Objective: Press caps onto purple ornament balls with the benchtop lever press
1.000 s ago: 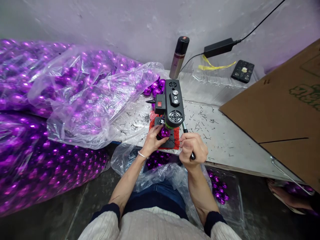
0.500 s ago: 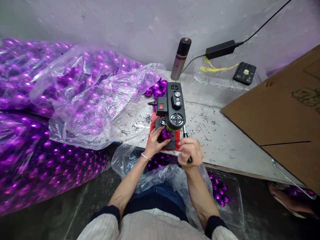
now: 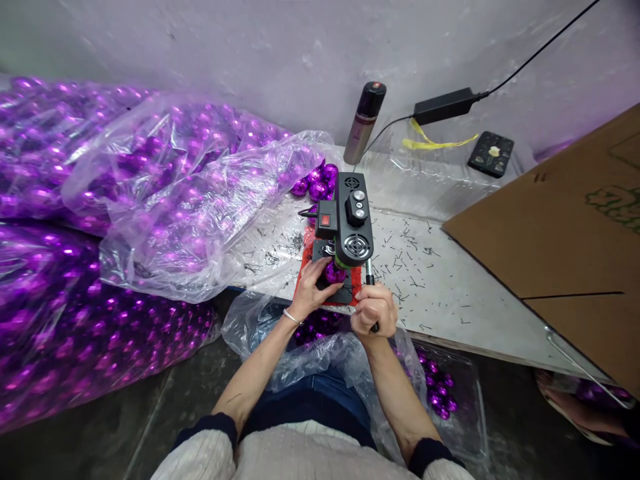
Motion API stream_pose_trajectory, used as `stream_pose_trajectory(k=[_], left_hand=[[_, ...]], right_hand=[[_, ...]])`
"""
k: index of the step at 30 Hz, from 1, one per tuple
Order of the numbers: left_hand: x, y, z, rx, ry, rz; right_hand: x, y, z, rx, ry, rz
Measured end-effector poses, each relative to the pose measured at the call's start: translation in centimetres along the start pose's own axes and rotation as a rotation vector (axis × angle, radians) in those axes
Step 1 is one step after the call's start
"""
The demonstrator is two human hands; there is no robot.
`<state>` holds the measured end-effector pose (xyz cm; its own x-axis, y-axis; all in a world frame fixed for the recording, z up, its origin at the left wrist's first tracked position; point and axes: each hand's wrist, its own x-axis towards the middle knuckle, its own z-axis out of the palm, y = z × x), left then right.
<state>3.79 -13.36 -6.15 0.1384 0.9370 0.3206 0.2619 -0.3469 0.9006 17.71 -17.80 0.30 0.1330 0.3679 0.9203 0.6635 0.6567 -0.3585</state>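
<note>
A small black bench press (image 3: 351, 223) with a red switch stands on a red mat (image 3: 355, 277) at the table's front edge. My left hand (image 3: 313, 288) holds a shiny purple ball (image 3: 333, 273) under the machine's head. My right hand (image 3: 373, 309) is closed around the machine's black lever handle (image 3: 370, 275), just right of the ball. A clear bag (image 3: 320, 347) with more purple balls lies in my lap below both hands.
Large clear bags of purple balls (image 3: 150, 193) fill the left side. A brown cardboard box (image 3: 570, 233) lies on the right. A spray can (image 3: 365, 123), a power adapter (image 3: 443, 105) and a black pad (image 3: 491, 153) sit by the wall. Metal shavings litter the white table (image 3: 440, 280).
My right hand has drawn the lever handle toward me and slightly left. My left hand stays on the purple ball under the head. The view has shifted a little.
</note>
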Motion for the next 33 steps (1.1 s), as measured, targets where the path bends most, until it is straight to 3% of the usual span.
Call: stream_pose_trajectory(k=[7, 17, 20, 24, 26, 29, 33], left_hand=[[0.1, -0.2, 0.0, 0.055, -0.016, -0.017], [0.0, -1.7, 0.4, 0.185, 0.031, 0.146], [0.3, -1.9, 0.5, 0.208, 0.038, 0.163], [0.3, -1.5, 0.3, 0.188, 0.024, 0.183], [-0.6, -1.0, 0.1, 0.188, 0.048, 0.222], [-3.8, -0.1, -0.5, 0.254, 0.067, 0.355], [-8.2, 0.2, -1.5, 0.400, -0.076, 0.507]], right_hand=[[-0.7, 0.4, 0.3, -0.012, 0.023, -0.005], [-1.9, 1.2, 1.0, 0.064, -0.025, -0.042], [-0.7, 0.4, 0.7, 0.061, 0.005, 0.000], [3.5, -1.6, 0.0, 0.032, 0.008, 0.149], [5.4, -2.5, -0.3, 0.041, -0.016, 0.217], [6.5, -2.9, -0.6, 0.058, -0.037, 0.214], [5.3, -2.4, -1.0, 0.051, -0.087, 0.149]])
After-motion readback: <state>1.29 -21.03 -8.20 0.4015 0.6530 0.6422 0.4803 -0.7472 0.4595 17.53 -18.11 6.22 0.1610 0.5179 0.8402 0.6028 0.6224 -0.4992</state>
